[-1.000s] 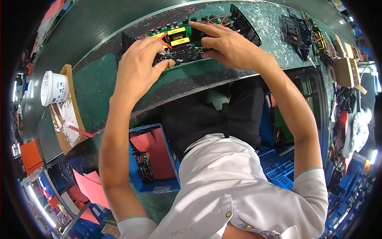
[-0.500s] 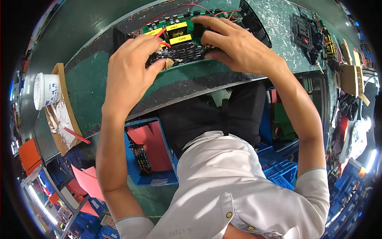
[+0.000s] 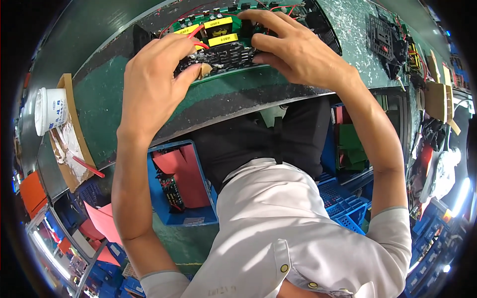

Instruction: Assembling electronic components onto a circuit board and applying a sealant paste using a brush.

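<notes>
We have the fingers of our left hand (image 3: pixel 161 74) bent over the left end of a long green-and-black circuit board (image 3: pixel 226 55), the thumb apart at its near edge with a small tan piece (image 3: pixel 204 70) at the tip. Our right hand (image 3: pixel 303 55) spreads its fingers over the board farther right; we cannot tell whether either hand grips it. Between both sets of fingertips sit yellow-labelled black rectangular blocks (image 3: pixel 222 39). A thick red wire (image 3: pixel 197 31) rises just beyond our left fingertips. A black slotted plastic panel (image 3: pixel 325 32) stands right of our right fingers.
</notes>
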Available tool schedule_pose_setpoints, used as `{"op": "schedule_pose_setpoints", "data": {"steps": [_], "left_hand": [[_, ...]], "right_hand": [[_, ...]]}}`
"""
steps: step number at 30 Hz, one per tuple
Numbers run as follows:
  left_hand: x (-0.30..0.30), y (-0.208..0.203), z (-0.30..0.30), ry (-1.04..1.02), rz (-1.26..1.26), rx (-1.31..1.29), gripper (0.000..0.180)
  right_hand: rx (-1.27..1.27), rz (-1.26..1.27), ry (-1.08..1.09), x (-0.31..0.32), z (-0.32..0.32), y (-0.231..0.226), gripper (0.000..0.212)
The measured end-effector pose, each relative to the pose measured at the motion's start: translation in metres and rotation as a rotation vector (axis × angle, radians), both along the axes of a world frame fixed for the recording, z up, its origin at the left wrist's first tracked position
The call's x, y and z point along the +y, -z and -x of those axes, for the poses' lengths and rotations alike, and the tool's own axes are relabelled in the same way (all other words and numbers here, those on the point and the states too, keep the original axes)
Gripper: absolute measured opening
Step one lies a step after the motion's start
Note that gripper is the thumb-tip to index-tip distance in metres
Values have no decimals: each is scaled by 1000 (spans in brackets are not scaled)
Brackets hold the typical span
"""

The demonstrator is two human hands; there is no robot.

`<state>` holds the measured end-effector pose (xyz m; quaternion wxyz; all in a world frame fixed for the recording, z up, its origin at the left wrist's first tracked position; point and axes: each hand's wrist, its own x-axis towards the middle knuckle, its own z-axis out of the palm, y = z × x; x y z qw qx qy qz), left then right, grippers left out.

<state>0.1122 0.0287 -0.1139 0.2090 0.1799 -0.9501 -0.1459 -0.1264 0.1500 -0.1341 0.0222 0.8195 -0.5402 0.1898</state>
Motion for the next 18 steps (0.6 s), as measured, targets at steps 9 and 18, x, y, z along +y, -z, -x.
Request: {"op": "schedule_pose_setpoints", "data": {"steps": [9,18], "left_hand": [[-1,0,1,-30,-25,-27,28],[0,0,5,-65,-37,-14,27]], "right_hand": [[-48,-70,27,0,1,-5,19],[-65,-56,34,-4,1,-2,19]]}}
